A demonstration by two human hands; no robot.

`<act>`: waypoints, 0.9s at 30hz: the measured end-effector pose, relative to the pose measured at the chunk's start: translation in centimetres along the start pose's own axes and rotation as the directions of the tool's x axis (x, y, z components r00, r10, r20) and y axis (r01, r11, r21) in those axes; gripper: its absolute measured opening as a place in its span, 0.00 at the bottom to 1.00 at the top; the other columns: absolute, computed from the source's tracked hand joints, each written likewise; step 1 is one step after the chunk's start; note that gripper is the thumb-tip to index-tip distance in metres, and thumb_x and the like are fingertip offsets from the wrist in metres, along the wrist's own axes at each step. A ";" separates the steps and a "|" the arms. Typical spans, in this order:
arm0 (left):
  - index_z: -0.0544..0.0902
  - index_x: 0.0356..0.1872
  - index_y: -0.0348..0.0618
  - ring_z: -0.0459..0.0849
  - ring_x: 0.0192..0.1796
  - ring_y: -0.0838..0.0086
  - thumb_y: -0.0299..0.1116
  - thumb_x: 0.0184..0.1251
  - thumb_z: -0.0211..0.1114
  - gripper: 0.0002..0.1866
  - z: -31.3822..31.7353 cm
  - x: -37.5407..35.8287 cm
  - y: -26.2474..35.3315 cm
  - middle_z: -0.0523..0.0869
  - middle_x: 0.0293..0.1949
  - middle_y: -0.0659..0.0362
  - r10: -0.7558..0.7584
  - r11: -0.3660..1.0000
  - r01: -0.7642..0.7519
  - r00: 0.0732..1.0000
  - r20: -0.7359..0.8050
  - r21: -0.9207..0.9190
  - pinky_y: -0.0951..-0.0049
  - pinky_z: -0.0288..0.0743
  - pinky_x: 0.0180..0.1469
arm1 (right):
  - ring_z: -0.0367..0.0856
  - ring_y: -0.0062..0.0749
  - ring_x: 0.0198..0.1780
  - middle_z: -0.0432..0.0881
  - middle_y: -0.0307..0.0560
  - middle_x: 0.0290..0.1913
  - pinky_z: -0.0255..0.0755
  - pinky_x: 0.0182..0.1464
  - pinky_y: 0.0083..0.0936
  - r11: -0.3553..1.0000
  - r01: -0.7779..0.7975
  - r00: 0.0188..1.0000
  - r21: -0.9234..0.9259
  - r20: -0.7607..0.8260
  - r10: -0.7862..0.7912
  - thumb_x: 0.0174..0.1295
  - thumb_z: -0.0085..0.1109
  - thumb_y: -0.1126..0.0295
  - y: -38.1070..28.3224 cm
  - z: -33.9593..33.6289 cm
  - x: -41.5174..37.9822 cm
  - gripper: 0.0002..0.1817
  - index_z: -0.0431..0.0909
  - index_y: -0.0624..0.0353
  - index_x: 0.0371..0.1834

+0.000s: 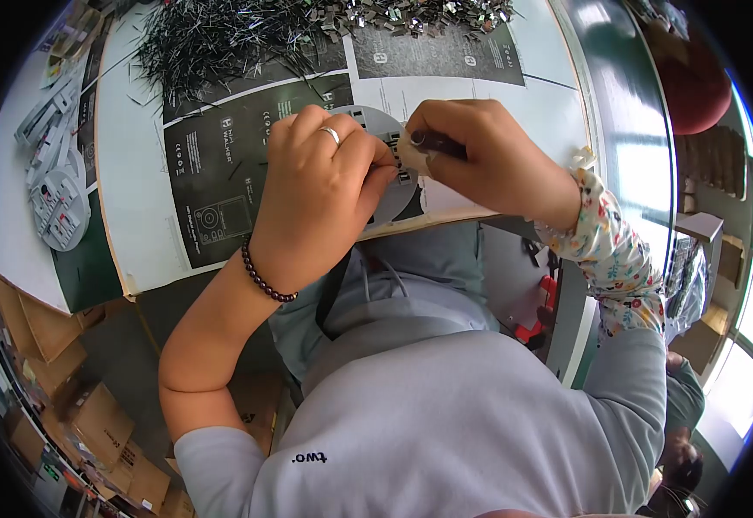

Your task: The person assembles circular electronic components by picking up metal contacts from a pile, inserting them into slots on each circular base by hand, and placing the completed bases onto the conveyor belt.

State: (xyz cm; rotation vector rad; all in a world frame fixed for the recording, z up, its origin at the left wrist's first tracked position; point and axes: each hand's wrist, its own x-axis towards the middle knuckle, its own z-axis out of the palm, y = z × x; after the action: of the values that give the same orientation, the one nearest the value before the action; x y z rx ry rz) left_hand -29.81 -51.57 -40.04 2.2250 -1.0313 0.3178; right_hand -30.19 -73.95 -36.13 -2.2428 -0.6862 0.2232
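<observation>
A grey round plate (398, 203) with rows of slots and small dark pieces lies at the table's front edge, partly hidden by both hands. My left hand (325, 168), wearing a ring, is closed over the plate's left part. Its thumb and forefinger pinch together near the slots; what they hold is too small to make out. My right hand (489, 151) is closed around a dark-handled tool (439, 144) at the plate's right side. The tool's working end is hidden, and something pale wraps the fingertips there.
A heap of thin black strips (221, 47) and a pile of small shiny metal clips (420, 13) cover the back of the table. Printed black sheets (212, 173) lie under the work. Several grey plastic parts (59, 203) sit at left; cardboard boxes (100, 423) stand below.
</observation>
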 end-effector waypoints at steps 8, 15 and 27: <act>0.83 0.36 0.46 0.77 0.50 0.61 0.29 0.57 0.74 0.09 -0.9 -1.0 1.6 0.80 0.42 0.60 -0.049 0.998 0.049 0.999 0.002 0.042 0.51 0.66 0.62 | 0.84 0.42 0.34 0.80 0.49 0.36 0.78 0.33 0.35 0.809 0.246 0.967 -0.534 0.081 -0.241 0.55 0.61 0.74 -2.5 1.2 -1.3 0.12 0.77 0.62 0.43; 0.83 0.40 0.42 0.77 0.52 0.58 0.25 0.59 0.72 0.09 -0.3 -2.2 1.9 0.78 0.43 0.58 -0.029 0.997 0.023 0.997 -0.073 -0.077 0.38 0.64 0.69 | 0.81 0.36 0.31 0.76 0.45 0.33 0.77 0.30 0.30 0.737 0.326 0.944 -0.592 0.171 -0.281 0.53 0.62 0.71 -2.9 1.1 -1.3 0.13 0.76 0.64 0.41; 0.82 0.43 0.44 0.78 0.52 0.58 0.25 0.59 0.72 0.12 0.2 -1.9 1.6 0.79 0.43 0.58 -0.062 0.995 0.055 0.995 -0.079 -0.082 0.38 0.64 0.69 | 0.80 0.33 0.33 0.73 0.43 0.32 0.75 0.28 0.25 0.697 0.300 0.953 -0.651 0.169 -0.253 0.50 0.62 0.70 -3.8 1.7 -3.5 0.25 0.78 0.73 0.52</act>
State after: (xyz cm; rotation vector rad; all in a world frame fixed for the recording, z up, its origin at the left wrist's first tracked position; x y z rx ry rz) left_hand -32.25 -51.31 -40.29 2.1487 -0.9180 0.3328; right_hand -35.31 -72.61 -34.77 -2.7676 -1.2985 -0.1371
